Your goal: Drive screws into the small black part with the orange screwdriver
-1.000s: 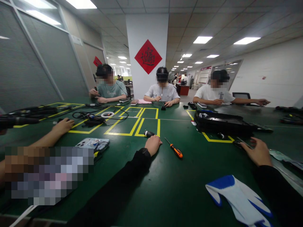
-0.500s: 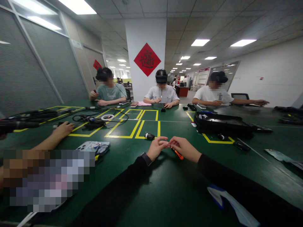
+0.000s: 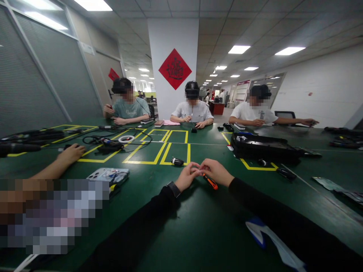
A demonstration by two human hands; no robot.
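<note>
Above the green table (image 3: 195,226), my left hand (image 3: 187,176) and my right hand (image 3: 217,170) meet at the fingertips. Both are closed in a pinch, and whatever sits between them is too small to make out. An orange-and-black handled tool (image 3: 210,182) shows just under my right hand; whether it lies on the table or is tucked in the fingers I cannot tell. Just beyond my left hand, a small black-and-white cylindrical piece (image 3: 177,161) lies on its side by the yellow tape.
Black cables (image 3: 106,141) and a white ring-shaped roll (image 3: 126,139) lie left. A black open case (image 3: 262,147) stands right. A co-worker's hand (image 3: 72,153) rests at the left; other people sit across. A blue-and-white packet (image 3: 272,238) is by my right forearm.
The whole view has shifted slightly. My hands stay pinched together, with the right hand a little more arched over the orange-and-black tool.
</note>
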